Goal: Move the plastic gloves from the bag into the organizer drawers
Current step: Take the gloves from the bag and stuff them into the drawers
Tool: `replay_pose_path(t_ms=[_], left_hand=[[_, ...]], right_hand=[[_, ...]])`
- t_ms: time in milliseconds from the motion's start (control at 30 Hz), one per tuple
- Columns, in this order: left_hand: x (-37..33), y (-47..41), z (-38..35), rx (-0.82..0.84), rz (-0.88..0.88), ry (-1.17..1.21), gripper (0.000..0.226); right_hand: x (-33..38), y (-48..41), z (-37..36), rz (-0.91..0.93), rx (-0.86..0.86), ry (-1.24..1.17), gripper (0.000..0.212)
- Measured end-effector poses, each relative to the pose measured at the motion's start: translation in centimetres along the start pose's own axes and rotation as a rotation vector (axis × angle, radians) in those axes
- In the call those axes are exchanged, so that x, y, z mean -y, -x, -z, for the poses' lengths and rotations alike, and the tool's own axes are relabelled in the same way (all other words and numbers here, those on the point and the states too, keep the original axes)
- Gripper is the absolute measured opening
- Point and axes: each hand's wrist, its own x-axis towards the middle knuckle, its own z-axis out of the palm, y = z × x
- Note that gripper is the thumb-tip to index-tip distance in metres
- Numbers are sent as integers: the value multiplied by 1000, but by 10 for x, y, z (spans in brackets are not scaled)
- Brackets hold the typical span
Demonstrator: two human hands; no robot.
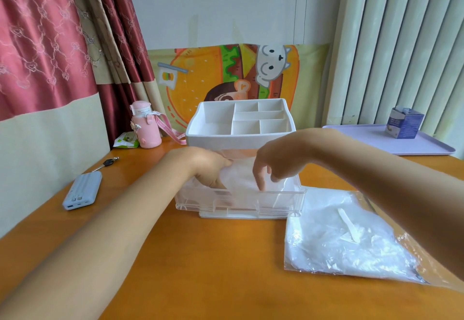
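Our left hand (208, 169) grips the left edge of the gloves (241, 176), fingers curled round them. They lie in the clear drawer (288, 201), pulled out of the white organizer (226, 141). Our right hand (273, 161) hangs above with loosely straight fingers (259, 181), the forefinger touching the pile. The bag (339, 239) lies beside the drawer on the surface (200, 257).

On my left: pink bottle (146, 129), green packet (125, 142) just beside it; key (107, 163), power bank (82, 190) nearer me. Far right: blue carton (404, 123) on lilac tray (364, 137).
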Motion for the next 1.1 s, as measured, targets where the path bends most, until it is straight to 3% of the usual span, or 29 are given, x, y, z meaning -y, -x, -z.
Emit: replay_pose_path(t_ms=[67,233,500,700,833,1000,1100], left_hand=[[0,-2,0,0,8,-12,88],[-2,0,6,28,30,-33,92],[-1,4,12,43,59,-103,92],[-3,2,13,43,58,-112,92],[-2,3,12,50,64,-95,93],[-2,5,11,44,60,-86,93],[-2,7,12,49,63,-78,90]], right_hand=[[0,4,1,-22,36,-16,57],[-3,6,-4,-49,107,-24,53],[-9,16,-2,-11,-172,-69,50],[-3,15,-7,-23,8,39,54],[-1,18,-8,-98,1,147,53],[0,17,-11,-145,7,157,30],[2,17,-10,-146,26,172,28]])
